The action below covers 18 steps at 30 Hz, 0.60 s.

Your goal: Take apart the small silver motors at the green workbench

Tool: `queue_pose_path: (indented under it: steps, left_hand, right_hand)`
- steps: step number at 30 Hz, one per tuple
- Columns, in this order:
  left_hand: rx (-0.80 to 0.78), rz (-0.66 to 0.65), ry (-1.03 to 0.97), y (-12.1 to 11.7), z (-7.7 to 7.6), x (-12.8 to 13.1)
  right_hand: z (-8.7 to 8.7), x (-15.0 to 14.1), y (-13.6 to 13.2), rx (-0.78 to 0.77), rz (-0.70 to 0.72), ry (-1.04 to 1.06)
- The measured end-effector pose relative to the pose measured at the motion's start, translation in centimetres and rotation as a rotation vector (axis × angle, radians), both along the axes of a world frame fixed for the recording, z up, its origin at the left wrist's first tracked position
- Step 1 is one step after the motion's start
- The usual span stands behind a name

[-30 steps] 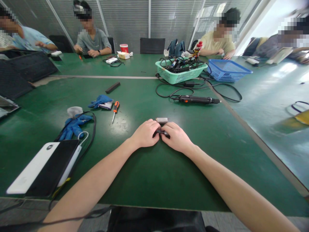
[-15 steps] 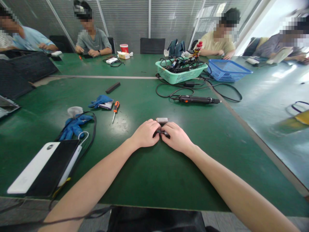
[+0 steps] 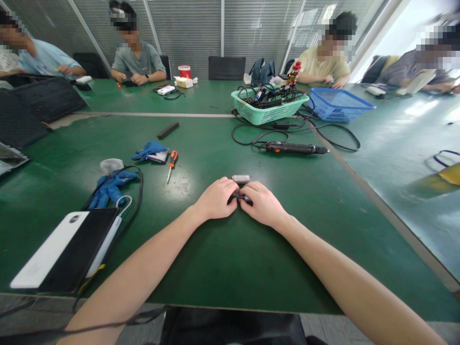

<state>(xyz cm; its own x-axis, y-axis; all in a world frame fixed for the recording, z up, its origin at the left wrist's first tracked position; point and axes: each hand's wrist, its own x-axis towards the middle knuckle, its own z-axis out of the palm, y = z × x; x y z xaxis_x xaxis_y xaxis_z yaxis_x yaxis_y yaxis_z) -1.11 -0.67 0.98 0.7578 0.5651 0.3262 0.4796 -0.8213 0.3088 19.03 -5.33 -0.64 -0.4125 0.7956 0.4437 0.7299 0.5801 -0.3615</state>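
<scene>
Both my hands meet at the middle of the green table (image 3: pixel 251 268). My left hand (image 3: pixel 218 199) is closed, its fingers curled round a small dark piece (image 3: pixel 235 195). From the other side my right hand (image 3: pixel 264 203) closes on a dark part (image 3: pixel 247 198) that seems to belong to the same thing. Most of it is hidden by the fingers, so its kind cannot be made out. Just beyond my fingertips lies a small silvery cylinder (image 3: pixel 240 178) on its side, apart from the hands.
Left of my hands lie a screwdriver (image 3: pixel 172 165), blue gloves (image 3: pixel 111 187), a dark bar (image 3: pixel 168 130) and a white-and-black device (image 3: pixel 68 251) with cables. Beyond are a corded power screwdriver (image 3: pixel 296 148), a green basket (image 3: pixel 268 112) and a blue basket (image 3: pixel 338 108). Several people sit around.
</scene>
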Motion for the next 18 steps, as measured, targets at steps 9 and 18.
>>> queue_pose_path:
  steps: [9,18]
  left_hand:
    - [0.007,0.016,0.021,0.09,-0.16,0.0]
    - [0.005,0.024,0.015,0.01,0.01,0.02]
  right_hand:
    - [0.1,-0.11,-0.03,-0.006,-0.005,-0.01]
    - [-0.08,-0.1,0.02,-0.006,0.001,-0.004]
